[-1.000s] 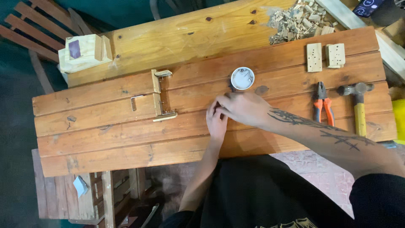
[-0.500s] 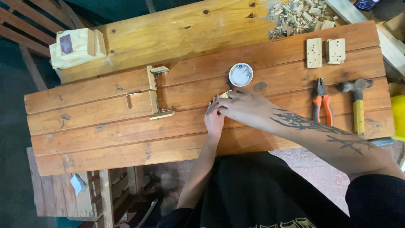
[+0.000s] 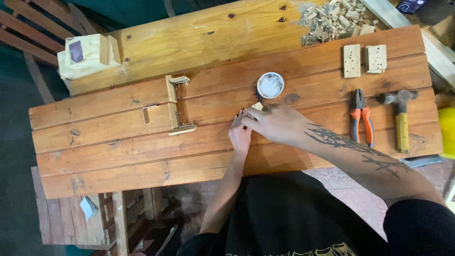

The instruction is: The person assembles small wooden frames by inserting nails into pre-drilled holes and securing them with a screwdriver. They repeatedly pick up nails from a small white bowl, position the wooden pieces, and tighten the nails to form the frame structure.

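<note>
Both hands meet near the middle of the slatted wooden tabletop (image 3: pixel 118 142), fingertips together on a small pale wooden piece (image 3: pixel 257 106) that lies on the boards. The right hand (image 3: pixel 277 125) covers most of it from the right, its fingers curled over the piece, while the left hand (image 3: pixel 241 135) comes up from below and pinches at its left edge; how firmly either grips cannot be told. Just above the hands, nearly touching the piece, stands a small round white tub (image 3: pixel 270 85) with tiny dark bits inside. Well to the left of the hands a metal hinge-like fitting (image 3: pixel 176 105) sits on the slats. To the right of the right forearm lie orange-handled pliers (image 3: pixel 361 116) and, beside them, a hammer (image 3: pixel 400 116) with a yellow handle. Above those rest two pale wooden blocks (image 3: pixel 365 59) with drilled holes, and farther up a heap of wood chips (image 3: pixel 332 20).
</note>
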